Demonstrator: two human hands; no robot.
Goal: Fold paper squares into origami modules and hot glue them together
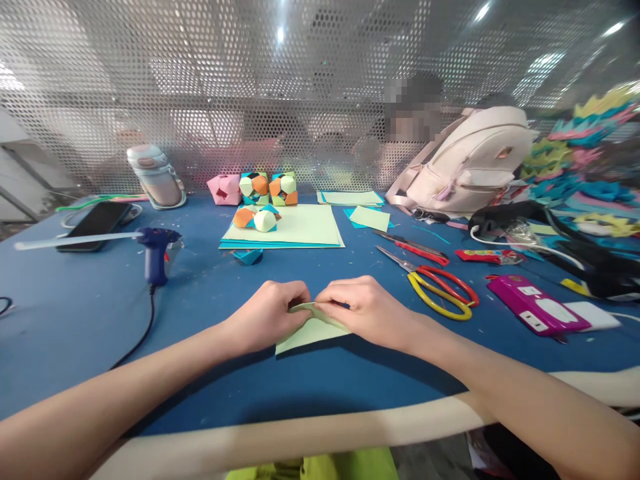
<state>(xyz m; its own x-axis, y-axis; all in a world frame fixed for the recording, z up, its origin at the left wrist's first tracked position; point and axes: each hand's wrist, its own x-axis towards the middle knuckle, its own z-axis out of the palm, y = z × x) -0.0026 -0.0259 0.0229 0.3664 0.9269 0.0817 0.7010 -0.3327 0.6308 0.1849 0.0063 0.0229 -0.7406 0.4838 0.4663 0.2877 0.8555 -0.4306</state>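
Both hands pinch a pale green sheet of paper (310,335) along its far edge, just above the blue table. My left hand (273,313) has thumb and fingers closed on the paper, left of its middle. Close beside it, my right hand (367,312) grips the same edge from the right. The edge curls up between the thumbs, and the near part slopes down toward me. Beyond the hands lies a stack of pale green and blue paper (310,227), with an orange and cream folded paper piece (257,218) on it.
Scissors (435,283) and a red cutter (415,249) lie to the right, near a purple power bank (537,303). At left are a blue glue gun (157,257), a phone (97,223) and a bottle (156,177). Folded paper cubes (255,189) and a backpack (465,163) stand at the back.
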